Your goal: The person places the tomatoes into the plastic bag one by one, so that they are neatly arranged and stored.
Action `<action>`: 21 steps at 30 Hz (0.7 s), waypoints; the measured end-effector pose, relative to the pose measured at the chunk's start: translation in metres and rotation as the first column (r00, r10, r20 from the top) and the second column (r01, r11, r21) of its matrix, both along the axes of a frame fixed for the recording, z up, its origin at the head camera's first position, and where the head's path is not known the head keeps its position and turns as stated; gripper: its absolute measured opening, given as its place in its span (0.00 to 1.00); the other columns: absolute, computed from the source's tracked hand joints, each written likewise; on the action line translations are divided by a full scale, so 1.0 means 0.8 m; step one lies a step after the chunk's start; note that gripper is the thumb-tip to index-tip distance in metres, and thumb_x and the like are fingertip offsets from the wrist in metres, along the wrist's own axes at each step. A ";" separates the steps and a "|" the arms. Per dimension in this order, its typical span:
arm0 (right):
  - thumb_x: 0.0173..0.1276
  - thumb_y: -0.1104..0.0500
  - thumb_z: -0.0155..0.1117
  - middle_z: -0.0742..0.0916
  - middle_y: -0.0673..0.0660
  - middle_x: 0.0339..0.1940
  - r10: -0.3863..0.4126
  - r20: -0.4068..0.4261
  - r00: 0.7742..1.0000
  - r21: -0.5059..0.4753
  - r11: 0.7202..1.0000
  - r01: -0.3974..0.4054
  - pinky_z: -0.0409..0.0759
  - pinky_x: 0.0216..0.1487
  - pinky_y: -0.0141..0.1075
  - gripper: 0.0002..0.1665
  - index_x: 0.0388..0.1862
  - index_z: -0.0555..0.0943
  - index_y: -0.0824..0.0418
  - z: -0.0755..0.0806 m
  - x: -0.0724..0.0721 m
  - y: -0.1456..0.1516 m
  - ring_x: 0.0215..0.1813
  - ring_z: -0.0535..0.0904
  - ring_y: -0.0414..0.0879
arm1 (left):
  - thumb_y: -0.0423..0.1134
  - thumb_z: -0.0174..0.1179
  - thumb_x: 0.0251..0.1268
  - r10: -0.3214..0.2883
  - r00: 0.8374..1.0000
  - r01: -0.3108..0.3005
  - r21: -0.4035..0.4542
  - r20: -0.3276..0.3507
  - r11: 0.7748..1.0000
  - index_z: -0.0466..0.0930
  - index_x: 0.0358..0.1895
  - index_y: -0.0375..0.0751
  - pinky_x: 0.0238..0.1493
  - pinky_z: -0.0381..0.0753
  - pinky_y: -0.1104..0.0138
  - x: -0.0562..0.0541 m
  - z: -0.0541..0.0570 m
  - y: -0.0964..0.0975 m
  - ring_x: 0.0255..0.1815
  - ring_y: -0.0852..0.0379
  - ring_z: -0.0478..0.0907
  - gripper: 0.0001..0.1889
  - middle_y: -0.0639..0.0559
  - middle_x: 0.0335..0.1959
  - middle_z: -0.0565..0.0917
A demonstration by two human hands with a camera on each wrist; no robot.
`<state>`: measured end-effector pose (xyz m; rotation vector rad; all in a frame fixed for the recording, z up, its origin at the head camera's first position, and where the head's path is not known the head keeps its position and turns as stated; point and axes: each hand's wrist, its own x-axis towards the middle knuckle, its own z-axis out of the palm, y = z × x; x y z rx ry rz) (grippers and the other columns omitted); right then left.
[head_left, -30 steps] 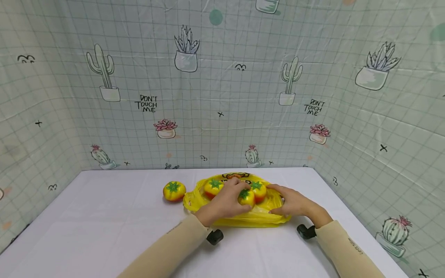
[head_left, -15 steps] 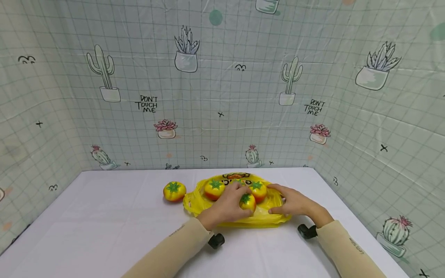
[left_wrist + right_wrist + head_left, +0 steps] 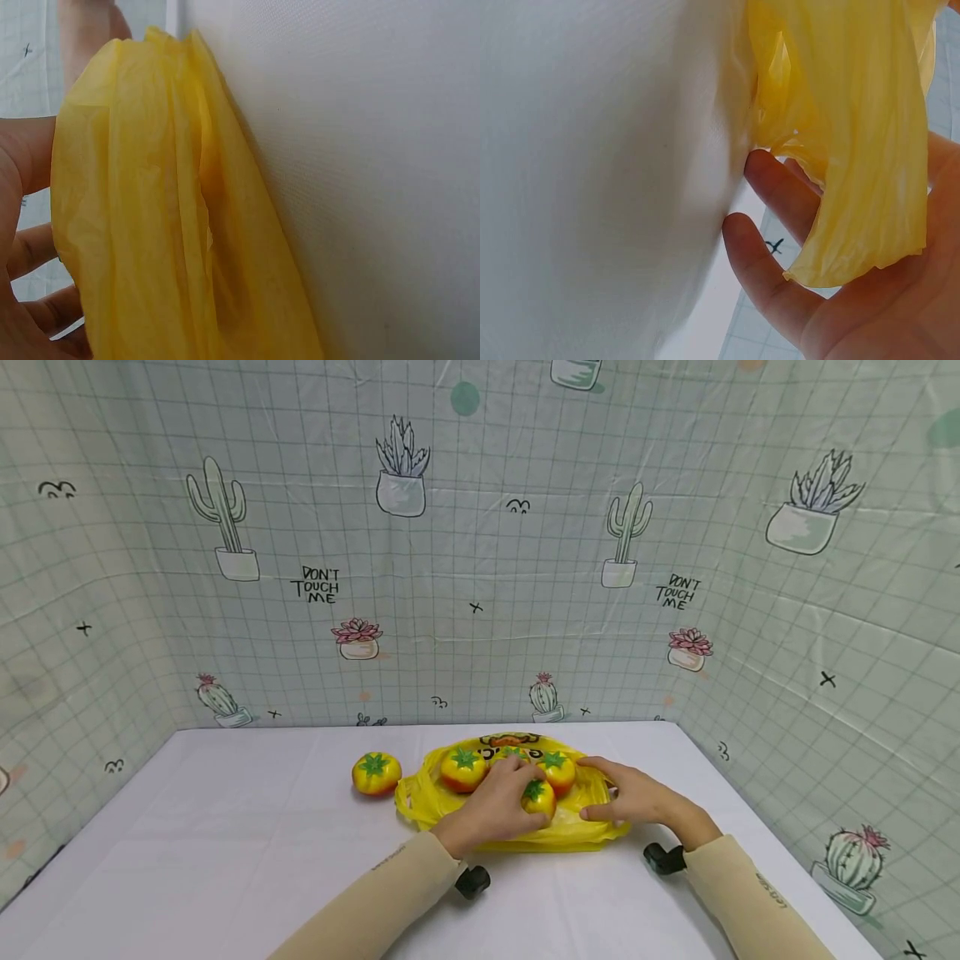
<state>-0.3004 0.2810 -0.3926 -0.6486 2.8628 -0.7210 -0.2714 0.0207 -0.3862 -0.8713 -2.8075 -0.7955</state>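
Note:
In the head view my left hand (image 3: 495, 806) holds a yellow-and-orange tomato (image 3: 542, 800) at its front, fingers over one side and thumb along the near side. That tomato is at the open mouth of a yellow plastic bag (image 3: 577, 837) lying on the table. Curved round the bag's right edge is my right hand (image 3: 637, 793), thumb and index finger apart over the rim. The right wrist view shows bag film (image 3: 870, 172) hanging across that palm, two fingertips against the table. Bag folds (image 3: 157, 202) block the left fingers' work in the left wrist view.
Two more tomatoes sit in the bag, a left one (image 3: 462, 770) and a right one (image 3: 557, 773); another (image 3: 510, 755) shows partly behind the left hand. A loose tomato (image 3: 377, 774) stands just left of the bag on the white table (image 3: 247, 860). A patterned curtain (image 3: 480, 552) encloses the back.
My left hand and its tomato have shifted slightly right and nearer, uncovering the left tomato and part of the one behind. The right hand has stayed at the bag's edge.

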 end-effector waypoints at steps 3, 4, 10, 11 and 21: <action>0.56 0.38 0.67 0.70 0.61 0.69 0.003 0.004 1.000 -0.004 1.000 -0.003 0.64 0.61 0.63 0.48 0.72 0.62 0.52 0.000 0.001 0.000 0.67 0.66 0.62 | 0.50 0.68 0.52 0.001 1.000 -0.001 -0.008 0.001 1.000 0.76 0.56 0.51 0.56 0.73 0.61 0.000 0.001 0.001 0.50 0.57 0.68 0.26 0.55 0.47 0.71; 0.56 0.38 0.67 0.70 0.61 0.69 0.002 0.006 1.000 -0.007 1.000 -0.002 0.64 0.61 0.63 0.48 0.72 0.62 0.52 0.000 0.001 0.000 0.66 0.66 0.62 | 0.50 0.68 0.52 0.002 1.000 -0.002 -0.008 0.002 1.000 0.77 0.56 0.51 0.55 0.73 0.61 0.000 0.001 0.002 0.49 0.57 0.68 0.26 0.55 0.47 0.71; 0.57 0.39 0.67 0.70 0.62 0.69 0.012 0.004 1.000 -0.015 1.000 -0.012 0.68 0.59 0.61 0.48 0.72 0.62 0.53 0.000 0.000 0.000 0.64 0.69 0.60 | 0.51 0.68 0.52 0.008 1.000 -0.009 -0.037 -0.003 0.999 0.76 0.57 0.52 0.55 0.73 0.62 0.001 0.000 0.004 0.49 0.58 0.67 0.27 0.56 0.46 0.70; 0.57 0.39 0.67 0.70 0.62 0.69 0.012 0.005 1.000 -0.017 1.000 -0.011 0.69 0.58 0.60 0.48 0.72 0.62 0.53 0.000 0.000 0.000 0.63 0.70 0.60 | 0.51 0.68 0.52 0.009 1.000 -0.010 -0.043 -0.003 0.999 0.76 0.57 0.53 0.55 0.73 0.63 0.001 -0.001 0.004 0.49 0.58 0.66 0.27 0.57 0.46 0.70; 0.55 0.38 0.68 0.70 0.62 0.69 0.002 0.007 1.000 -0.008 1.000 -0.002 0.69 0.58 0.61 0.49 0.72 0.62 0.52 0.000 -0.001 0.001 0.63 0.70 0.60 | 0.50 0.68 0.52 0.006 1.000 -0.006 -0.050 0.000 0.999 0.76 0.58 0.52 0.54 0.72 0.64 0.000 -0.002 0.005 0.48 0.58 0.65 0.27 0.57 0.45 0.70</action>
